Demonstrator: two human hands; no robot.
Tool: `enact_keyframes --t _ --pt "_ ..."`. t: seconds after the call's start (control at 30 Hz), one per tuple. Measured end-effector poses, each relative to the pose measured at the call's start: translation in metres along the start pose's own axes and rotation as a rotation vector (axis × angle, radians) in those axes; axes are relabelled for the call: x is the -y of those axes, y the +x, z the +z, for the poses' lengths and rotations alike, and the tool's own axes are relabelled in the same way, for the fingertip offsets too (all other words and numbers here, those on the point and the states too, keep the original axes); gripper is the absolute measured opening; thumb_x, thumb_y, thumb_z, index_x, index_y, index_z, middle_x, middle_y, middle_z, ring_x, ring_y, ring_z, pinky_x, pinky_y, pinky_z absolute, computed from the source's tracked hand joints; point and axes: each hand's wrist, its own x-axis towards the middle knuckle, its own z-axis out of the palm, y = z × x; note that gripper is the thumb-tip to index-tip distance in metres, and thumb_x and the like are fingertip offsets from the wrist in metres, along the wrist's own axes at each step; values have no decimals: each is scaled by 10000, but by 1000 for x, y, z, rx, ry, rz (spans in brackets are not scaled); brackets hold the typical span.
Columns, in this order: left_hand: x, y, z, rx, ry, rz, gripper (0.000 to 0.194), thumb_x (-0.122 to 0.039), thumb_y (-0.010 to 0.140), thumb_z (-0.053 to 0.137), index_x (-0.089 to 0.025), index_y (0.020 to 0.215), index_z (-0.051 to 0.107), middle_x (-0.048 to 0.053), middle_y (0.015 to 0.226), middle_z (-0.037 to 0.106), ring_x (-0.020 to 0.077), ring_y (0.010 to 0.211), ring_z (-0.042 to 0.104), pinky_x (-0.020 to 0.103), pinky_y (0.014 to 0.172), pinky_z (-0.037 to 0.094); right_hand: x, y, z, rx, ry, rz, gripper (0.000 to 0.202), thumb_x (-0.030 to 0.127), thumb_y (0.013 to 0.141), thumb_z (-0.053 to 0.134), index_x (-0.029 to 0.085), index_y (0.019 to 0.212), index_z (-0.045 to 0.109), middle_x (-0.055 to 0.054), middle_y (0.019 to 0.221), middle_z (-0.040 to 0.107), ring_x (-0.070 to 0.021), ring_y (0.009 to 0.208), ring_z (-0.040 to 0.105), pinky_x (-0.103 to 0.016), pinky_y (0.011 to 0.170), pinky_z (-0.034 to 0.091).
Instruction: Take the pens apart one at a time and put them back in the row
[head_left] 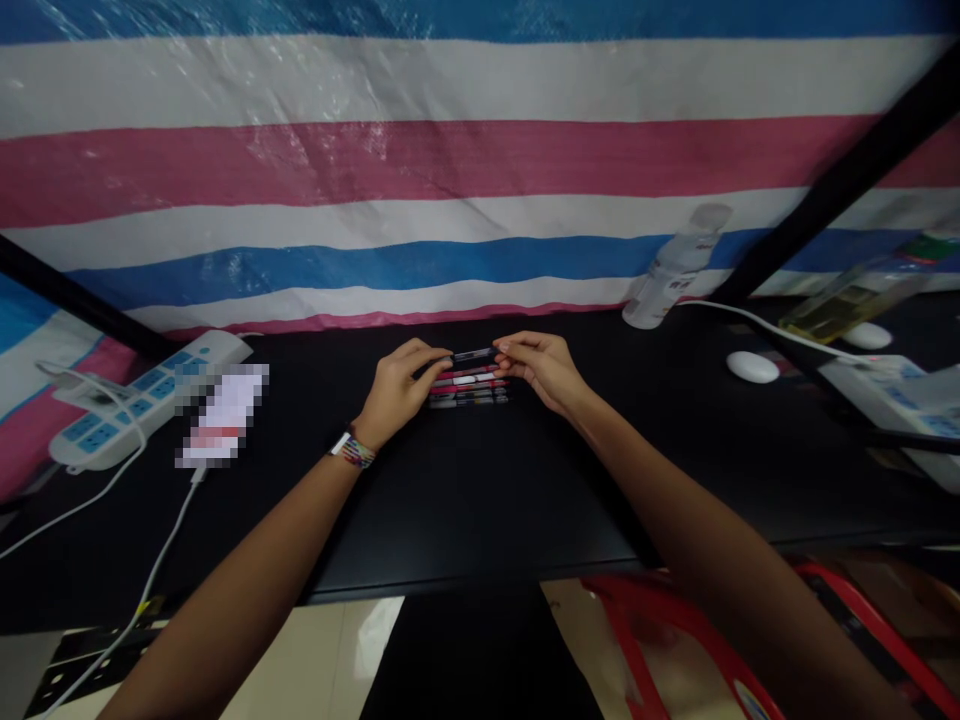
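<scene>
Between my two hands a dark pen (474, 355) lies crosswise, pinched at its ends. My left hand (405, 385) has thumb and forefinger closed on its left end, and a patterned band circles that wrist. At the pen's other end the fingers of my right hand (541, 368) are closed. Just below, nearer to me, several more pens lie side by side on the black table (480, 500). Among them are red pens (469, 379) and clear-and-dark pens (469, 399). My fingers hide some of the pens' ends.
On the left are a white power strip (217, 350) and a blurred-out device (225, 415) on a cable. To the right stand a clear bottle (667, 275) and a green-capped bottle (862, 295), near a white mouse (752, 367). A red stool (675, 630) is below the table edge.
</scene>
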Motion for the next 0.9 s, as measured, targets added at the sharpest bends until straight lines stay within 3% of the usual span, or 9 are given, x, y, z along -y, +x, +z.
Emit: enact_keyframes --t 0.17,0.4,0.5,0.63,0.73,0.8,0.83,0.9 --pt "4 2 -1 -1 -36 28 169 -316 1029 733 -244 1095 870 73 999 816 225 900 739 373 835 583 4 -3 1 16 -3 31 323 418 713 1007 179 860 847 -52 756 738 -200 772 713 -478 882 708" --pt "4 2 0 24 -89 -72 168 -320 1002 744 -236 1050 881 63 966 823 216 877 737 349 805 553 4 -4 0 17 -18 54 244 356 738 979 182 850 850 -48 748 739 -206 790 728 -488 916 710" --pt "1 2 0 32 -100 -133 234 -360 1014 719 -205 906 857 41 818 769 191 750 684 327 720 499 2 -4 0 16 -24 35 269 322 694 1003 172 855 848 -52 783 759 -211 804 754 -498 952 703" --pt "0 3 0 26 -115 -237 469 -440 1033 677 -191 637 713 4 604 623 154 595 568 307 625 422 0 -2 0 23 -4 9 300 324 667 1020 187 879 858 -44 821 779 -209 823 767 -498 988 691" --pt "0 4 1 -22 -192 -284 244 -427 965 765 -204 885 825 10 718 717 167 671 637 293 664 474 0 0 -2 26 -7 12 330 363 683 1014 191 924 868 -47 840 786 -197 809 753 -484 957 698" --pt "1 4 1 -53 -244 -279 280 -385 891 843 -223 1119 833 31 903 795 189 791 702 296 727 522 1 1 -4 5 -8 10 344 384 682 1015 192 926 868 -49 840 788 -183 772 733 -468 912 706" --pt "1 5 2 -60 -252 -276 292 -381 882 852 -223 1126 829 41 947 806 196 830 718 301 749 535 1 1 -4 -3 -7 5 346 392 680 1016 192 921 868 -50 838 789 -178 756 725 -462 892 708" --pt "2 5 2 -56 -230 -288 243 -432 962 771 -199 912 820 53 865 793 195 801 719 306 742 536 1 2 -5 -2 -6 -11 344 399 679 1018 195 913 870 -50 831 789 -173 744 715 -453 873 708"
